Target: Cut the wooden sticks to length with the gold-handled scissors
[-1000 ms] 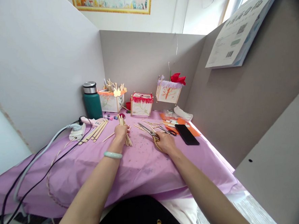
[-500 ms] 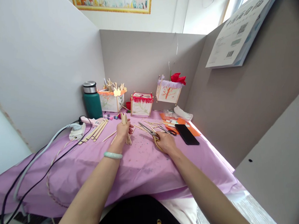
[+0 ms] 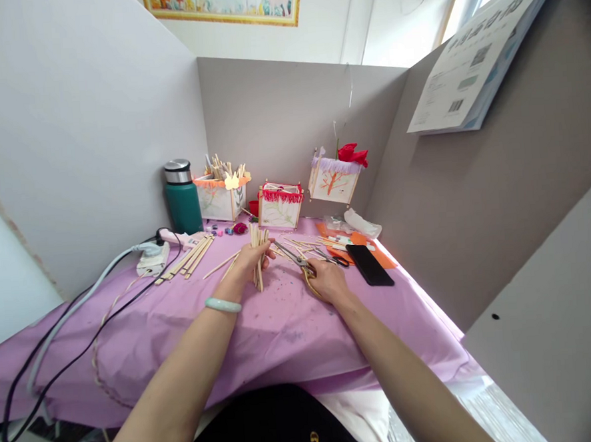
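Observation:
My left hand (image 3: 250,260) is closed round a bundle of thin wooden sticks (image 3: 257,236), which stands nearly upright with its lower ends just above or on the cloth; I cannot tell which. A pale green bangle (image 3: 223,305) circles that wrist. To the right, my right hand (image 3: 328,279) grips gold-handled scissors (image 3: 298,259), whose blades point up and left toward the left hand. Loose wooden sticks (image 3: 301,244) lie behind the scissors. A second pair of scissors with dark handles (image 3: 339,262) rests just beyond my right hand.
On the purple tablecloth (image 3: 282,328) lie a black phone (image 3: 369,265), orange paper (image 3: 385,258) and flat wooden strips (image 3: 197,257). A green bottle (image 3: 183,204), a power strip (image 3: 152,260) with cables, and decorated boxes (image 3: 279,212) stand toward the back. Grey partitions (image 3: 288,108) enclose the table.
My left hand has shifted slightly right with the stick bundle, closer to the scissor tips, and a dark red ball behind it shows more fully. My right hand has stayed in place.

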{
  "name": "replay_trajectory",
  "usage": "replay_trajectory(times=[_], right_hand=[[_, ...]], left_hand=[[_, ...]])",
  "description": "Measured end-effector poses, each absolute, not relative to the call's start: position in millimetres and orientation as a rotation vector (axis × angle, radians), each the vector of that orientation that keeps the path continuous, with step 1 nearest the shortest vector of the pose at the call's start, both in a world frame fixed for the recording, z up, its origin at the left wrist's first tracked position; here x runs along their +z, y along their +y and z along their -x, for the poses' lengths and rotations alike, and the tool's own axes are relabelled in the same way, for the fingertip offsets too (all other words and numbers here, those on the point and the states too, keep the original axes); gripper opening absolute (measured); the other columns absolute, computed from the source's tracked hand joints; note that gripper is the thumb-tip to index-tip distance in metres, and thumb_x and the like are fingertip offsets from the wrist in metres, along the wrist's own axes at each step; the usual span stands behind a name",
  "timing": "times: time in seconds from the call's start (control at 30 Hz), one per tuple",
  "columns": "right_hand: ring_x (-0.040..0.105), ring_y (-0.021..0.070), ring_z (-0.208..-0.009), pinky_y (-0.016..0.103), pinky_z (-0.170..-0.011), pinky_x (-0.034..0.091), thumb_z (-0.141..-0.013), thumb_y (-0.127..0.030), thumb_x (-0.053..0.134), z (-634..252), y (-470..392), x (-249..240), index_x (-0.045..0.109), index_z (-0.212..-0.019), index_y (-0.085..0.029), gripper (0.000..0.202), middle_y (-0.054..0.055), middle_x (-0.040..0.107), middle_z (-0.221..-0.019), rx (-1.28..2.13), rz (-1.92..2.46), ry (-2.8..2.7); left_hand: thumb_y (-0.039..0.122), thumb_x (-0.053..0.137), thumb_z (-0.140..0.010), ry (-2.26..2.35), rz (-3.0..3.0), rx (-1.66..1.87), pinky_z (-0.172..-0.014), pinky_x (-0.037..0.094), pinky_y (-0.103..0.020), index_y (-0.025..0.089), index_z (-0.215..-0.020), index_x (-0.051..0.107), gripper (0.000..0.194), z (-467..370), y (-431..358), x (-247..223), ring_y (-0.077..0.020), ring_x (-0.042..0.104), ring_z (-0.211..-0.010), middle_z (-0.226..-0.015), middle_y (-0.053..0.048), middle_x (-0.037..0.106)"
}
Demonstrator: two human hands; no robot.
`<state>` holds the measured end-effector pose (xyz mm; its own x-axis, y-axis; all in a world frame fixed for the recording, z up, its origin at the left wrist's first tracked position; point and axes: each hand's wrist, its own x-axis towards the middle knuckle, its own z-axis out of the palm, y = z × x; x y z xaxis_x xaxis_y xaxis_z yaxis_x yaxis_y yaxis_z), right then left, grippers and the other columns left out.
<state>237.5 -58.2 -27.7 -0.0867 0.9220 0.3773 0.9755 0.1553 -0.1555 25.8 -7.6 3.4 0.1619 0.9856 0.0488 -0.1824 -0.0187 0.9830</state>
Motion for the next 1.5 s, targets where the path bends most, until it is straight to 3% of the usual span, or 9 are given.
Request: replay_trajectory(times=[0.3,0.47,0.63,1.03,1.2,1.5], right_hand=[[0.064,0.0179,-0.086,0.025,-0.069,0.037,-0.092,-0.039,0.047,-237.0,-58.5,-26.9,0.067,-0.103,-0.027,0.026,0.003,0.073,-0.097,-0.174,1.833,-2.055],[0.064,0.0179,-0.084,0.025,-0.066,0.036,-0.092,-0.041,0.046,-236.9,-58.3,-27.1,0.067,-0.100,-0.026,0.027,0.003,0.073,-0.093,-0.196,1.841,-2.039],[0.065,0.0180,-0.082,0.025,-0.064,0.035,-0.093,-0.043,0.046,-236.6,-59.0,-26.3,0.067,-0.098,-0.026,0.027,0.002,0.073,-0.093,-0.211,1.840,-2.024],[0.065,0.0184,-0.087,0.025,-0.068,0.038,-0.093,-0.042,0.046,-236.1,-58.5,-26.4,0.067,-0.103,-0.027,0.028,0.003,0.073,-0.097,-0.169,1.868,-2.040],[0.065,0.0187,-0.086,0.026,-0.067,0.037,-0.093,-0.042,0.046,-236.2,-58.5,-27.4,0.067,-0.103,-0.027,0.028,0.003,0.073,-0.096,-0.170,1.859,-2.045],[0.065,0.0187,-0.084,0.026,-0.066,0.036,-0.092,-0.042,0.048,-236.7,-59.1,-27.5,0.067,-0.102,-0.026,0.027,0.003,0.074,-0.095,-0.189,1.850,-2.025]], left_hand=[[0.038,0.073,-0.077,0.951,-1.198,1.184,-0.035,0.030,-0.021,0.009,-0.108,0.067,0.043,-26.2,-3.3,-0.5,-0.0065,0.045,-0.037,-0.062,0.000,0.063],[0.031,0.065,-0.082,0.907,-1.182,1.200,-0.035,0.030,-0.020,0.005,-0.123,0.058,0.049,-26.9,-6.2,2.0,-0.0072,0.044,-0.036,-0.058,0.001,0.062],[0.029,0.068,-0.080,0.922,-1.210,1.212,-0.036,0.029,-0.019,0.009,-0.136,0.051,0.062,-26.3,-7.1,1.8,-0.0069,0.044,-0.035,-0.056,0.002,0.063],[0.041,0.072,-0.077,0.967,-1.214,1.203,-0.036,0.027,-0.020,0.008,-0.123,0.062,0.058,-28.0,-4.1,0.1,-0.0067,0.043,-0.035,-0.057,0.000,0.062],[0.038,0.072,-0.076,0.977,-1.250,1.202,-0.036,0.029,-0.021,0.008,-0.119,0.064,0.052,-28.1,-6.5,0.7,-0.0073,0.043,-0.036,-0.057,0.000,0.062],[0.046,0.066,-0.080,1.199,-1.498,1.092,-0.039,0.030,-0.021,0.010,-0.086,0.073,0.037,-29.6,-11.4,-0.7,-0.0097,0.043,-0.036,-0.045,-0.001,0.055]])
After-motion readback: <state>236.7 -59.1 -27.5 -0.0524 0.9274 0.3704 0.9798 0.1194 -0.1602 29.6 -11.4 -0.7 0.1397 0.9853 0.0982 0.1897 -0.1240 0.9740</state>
